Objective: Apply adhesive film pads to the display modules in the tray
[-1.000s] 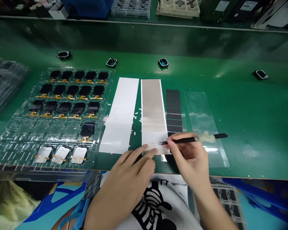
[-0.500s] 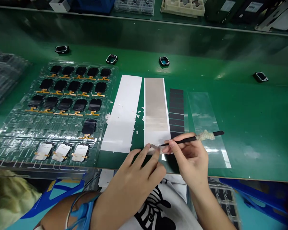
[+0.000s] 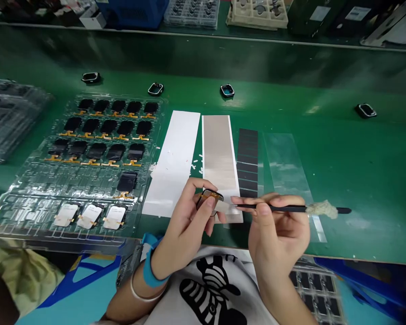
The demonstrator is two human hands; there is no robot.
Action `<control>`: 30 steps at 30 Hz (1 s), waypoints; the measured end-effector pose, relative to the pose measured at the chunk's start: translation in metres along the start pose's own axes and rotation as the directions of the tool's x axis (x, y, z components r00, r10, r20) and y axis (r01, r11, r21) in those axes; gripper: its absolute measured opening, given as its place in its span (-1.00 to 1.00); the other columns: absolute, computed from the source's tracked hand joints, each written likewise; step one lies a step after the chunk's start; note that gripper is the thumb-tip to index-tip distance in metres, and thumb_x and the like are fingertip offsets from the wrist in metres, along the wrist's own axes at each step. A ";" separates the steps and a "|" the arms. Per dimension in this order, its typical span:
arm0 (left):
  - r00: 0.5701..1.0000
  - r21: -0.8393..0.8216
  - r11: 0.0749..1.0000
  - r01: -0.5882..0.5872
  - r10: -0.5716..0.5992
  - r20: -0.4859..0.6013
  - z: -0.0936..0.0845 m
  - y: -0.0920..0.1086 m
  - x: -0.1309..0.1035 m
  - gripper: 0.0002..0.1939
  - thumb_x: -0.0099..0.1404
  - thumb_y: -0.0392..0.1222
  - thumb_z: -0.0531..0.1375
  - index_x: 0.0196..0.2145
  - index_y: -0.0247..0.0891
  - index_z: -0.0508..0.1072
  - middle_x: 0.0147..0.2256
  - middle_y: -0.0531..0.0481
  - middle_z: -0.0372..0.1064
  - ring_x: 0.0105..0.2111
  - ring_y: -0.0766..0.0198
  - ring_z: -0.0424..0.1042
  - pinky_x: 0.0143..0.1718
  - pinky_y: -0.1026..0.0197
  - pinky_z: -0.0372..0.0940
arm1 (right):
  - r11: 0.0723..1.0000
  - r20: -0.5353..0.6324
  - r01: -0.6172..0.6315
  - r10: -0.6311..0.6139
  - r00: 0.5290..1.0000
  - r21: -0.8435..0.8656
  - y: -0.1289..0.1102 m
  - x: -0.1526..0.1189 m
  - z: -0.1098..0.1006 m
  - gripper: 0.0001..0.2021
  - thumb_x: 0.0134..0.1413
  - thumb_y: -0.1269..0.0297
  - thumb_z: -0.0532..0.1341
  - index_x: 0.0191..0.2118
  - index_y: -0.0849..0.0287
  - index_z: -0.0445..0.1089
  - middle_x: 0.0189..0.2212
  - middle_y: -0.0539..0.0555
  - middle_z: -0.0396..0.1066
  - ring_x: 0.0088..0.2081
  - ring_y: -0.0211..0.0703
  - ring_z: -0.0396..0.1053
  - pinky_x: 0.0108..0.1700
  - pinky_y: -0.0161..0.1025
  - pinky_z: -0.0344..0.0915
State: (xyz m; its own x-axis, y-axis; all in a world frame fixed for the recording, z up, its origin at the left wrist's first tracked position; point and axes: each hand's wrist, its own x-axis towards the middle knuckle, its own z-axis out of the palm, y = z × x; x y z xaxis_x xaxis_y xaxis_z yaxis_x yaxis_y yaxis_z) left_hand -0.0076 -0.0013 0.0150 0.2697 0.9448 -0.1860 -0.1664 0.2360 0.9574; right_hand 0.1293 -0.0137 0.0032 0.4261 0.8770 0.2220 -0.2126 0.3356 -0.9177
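My left hand is closed around a small watch display with a black rim, its back turned up and the thumb on it. My right hand grips black tweezers that have a pale wrapping near the far end. At the tweezers' tip a small light-grey strip lies against the display's right side; whether it is stuck there I cannot tell. Under both hands is the near end of a white-edged sheet with a grey-beige surface.
A clear tray on the left holds rows of black displays, with several white-backed ones in front. A white sheet, dark strips and clear film lie alongside. Several watch cases, such as one, stand behind; stacked trays are far left.
My left hand has come off the beige sheet and now holds a watch display. The tweezers have moved slightly right and lie more level, with the light-grey strip at their tip.
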 end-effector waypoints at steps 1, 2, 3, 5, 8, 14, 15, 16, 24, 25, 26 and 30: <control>1.000 -0.034 0.999 0.022 -0.021 0.012 0.001 -0.001 0.000 -0.86 0.50 -0.04 0.00 -0.09 -0.10 0.24 -0.49 0.15 0.32 -0.59 0.47 0.19 -0.56 0.43 0.16 | 1.000 0.002 0.015 -0.015 1.000 -0.009 0.001 0.000 0.002 -0.83 0.17 0.53 0.21 -0.24 0.10 0.31 -0.42 -0.06 0.44 -0.31 -0.13 0.58 -0.28 -0.17 0.59; 0.999 -0.058 0.998 0.035 -0.034 0.027 0.002 -0.002 0.001 -0.83 0.51 -0.01 -0.01 -0.10 -0.11 0.23 -0.49 0.14 0.31 -0.58 0.46 0.17 -0.55 0.42 0.14 | 0.999 0.002 0.024 -0.024 1.000 -0.021 0.002 -0.001 0.003 -0.83 0.17 0.53 0.21 -0.23 0.10 0.30 -0.42 -0.05 0.44 -0.31 -0.13 0.58 -0.30 -0.19 0.59; 0.998 -0.074 0.996 0.042 -0.039 0.042 0.003 -0.002 0.001 -0.81 0.51 0.02 -0.02 -0.10 -0.11 0.23 -0.49 0.13 0.31 -0.56 0.44 0.15 -0.54 0.41 0.12 | 0.999 0.000 0.032 -0.032 0.999 -0.035 0.002 -0.001 0.004 -0.83 0.16 0.53 0.22 -0.24 0.10 0.30 -0.41 -0.05 0.44 -0.30 -0.13 0.58 -0.32 -0.22 0.59; 0.998 -0.093 0.995 0.030 -0.025 0.053 0.004 -0.003 0.001 -0.78 0.50 0.04 -0.02 -0.10 -0.13 0.23 -0.48 0.11 0.28 -0.52 0.41 0.16 -0.53 0.40 0.10 | 0.997 -0.016 0.041 -0.042 0.999 -0.062 0.004 -0.002 0.005 -0.83 0.15 0.53 0.23 -0.24 0.10 0.31 -0.40 -0.04 0.43 -0.29 -0.13 0.58 -0.35 -0.25 0.59; 0.998 -0.109 0.994 -0.023 0.029 0.051 0.005 -0.007 0.002 -0.80 0.50 0.01 -0.02 -0.11 -0.14 0.22 -0.49 0.11 0.25 -0.51 0.40 0.17 -0.54 0.40 0.08 | 0.996 -0.041 0.055 -0.058 0.997 -0.075 0.007 -0.003 0.005 -0.83 0.15 0.53 0.23 -0.24 0.11 0.32 -0.39 -0.03 0.42 -0.28 -0.14 0.58 -0.35 -0.26 0.60; 0.997 -0.123 0.990 -0.062 0.068 0.042 0.008 -0.014 0.002 -0.87 0.52 -0.06 -0.03 -0.12 -0.12 0.22 -0.48 0.13 0.26 -0.53 0.45 0.16 -0.53 0.44 0.11 | 0.993 -0.040 0.094 -0.097 0.994 -0.078 0.008 -0.003 0.006 -0.83 0.15 0.56 0.22 -0.23 0.13 0.31 -0.39 -0.01 0.43 -0.28 -0.14 0.58 -0.35 -0.27 0.60; 0.996 -0.124 0.990 -0.068 0.073 0.042 0.008 -0.014 0.001 -0.88 0.52 -0.07 -0.02 -0.12 -0.12 0.22 -0.48 0.13 0.26 -0.54 0.45 0.16 -0.53 0.45 0.12 | 0.992 -0.039 0.094 -0.098 0.994 -0.080 0.008 -0.003 0.006 -0.82 0.15 0.56 0.22 -0.23 0.13 0.31 -0.39 -0.01 0.43 -0.28 -0.14 0.58 -0.35 -0.27 0.60; 0.996 -0.124 0.990 -0.071 0.077 0.042 0.008 -0.014 0.001 -0.88 0.52 -0.07 -0.02 -0.12 -0.12 0.22 -0.48 0.14 0.26 -0.53 0.46 0.16 -0.53 0.45 0.12 | 0.992 -0.037 0.092 -0.095 0.995 -0.082 0.008 -0.003 0.006 -0.82 0.15 0.56 0.22 -0.23 0.13 0.31 -0.39 -0.01 0.43 -0.28 -0.14 0.58 -0.35 -0.27 0.60; 0.995 -0.118 0.989 -0.090 0.096 0.041 0.007 -0.016 0.001 -0.90 0.53 -0.10 -0.03 -0.11 -0.10 0.23 -0.47 0.14 0.26 -0.52 0.48 0.18 -0.51 0.49 0.15 | 0.994 -0.041 0.080 -0.083 0.996 -0.074 0.007 -0.003 0.007 -0.82 0.15 0.57 0.21 -0.24 0.13 0.31 -0.38 -0.02 0.43 -0.28 -0.16 0.58 -0.33 -0.26 0.61; 0.994 -0.118 0.989 -0.093 0.099 0.042 0.007 -0.015 0.002 -0.90 0.53 -0.11 -0.03 -0.11 -0.10 0.23 -0.47 0.14 0.26 -0.53 0.48 0.17 -0.51 0.49 0.15 | 0.994 -0.040 0.080 -0.083 0.996 -0.074 0.007 -0.003 0.007 -0.82 0.15 0.57 0.21 -0.24 0.13 0.31 -0.39 -0.02 0.43 -0.28 -0.16 0.58 -0.33 -0.27 0.61; 0.994 -0.117 0.989 -0.094 0.100 0.044 0.007 -0.015 0.002 -0.90 0.53 -0.11 -0.03 -0.11 -0.10 0.23 -0.47 0.14 0.25 -0.53 0.49 0.17 -0.51 0.49 0.15 | 0.994 -0.040 0.079 -0.083 0.996 -0.075 0.007 -0.003 0.006 -0.82 0.15 0.57 0.21 -0.24 0.13 0.31 -0.39 -0.02 0.43 -0.28 -0.16 0.58 -0.33 -0.28 0.61; 0.994 -0.111 0.989 -0.096 0.101 0.035 0.008 -0.015 0.003 -0.90 0.53 -0.12 -0.04 -0.12 -0.11 0.23 -0.47 0.14 0.23 -0.53 0.49 0.18 -0.51 0.50 0.16 | 0.993 -0.046 0.073 -0.077 0.996 -0.090 0.008 -0.004 0.006 -0.82 0.14 0.55 0.23 -0.24 0.12 0.31 -0.38 -0.03 0.42 -0.28 -0.17 0.58 -0.35 -0.29 0.60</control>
State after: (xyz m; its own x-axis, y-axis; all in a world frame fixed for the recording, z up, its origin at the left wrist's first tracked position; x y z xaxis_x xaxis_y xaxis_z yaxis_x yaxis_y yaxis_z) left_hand 0.0033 -0.0040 0.0018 0.2846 0.9552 -0.0810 -0.2960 0.1679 0.9403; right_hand 0.1210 -0.0121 -0.0031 0.4809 0.8320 0.2766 -0.1013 0.3661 -0.9251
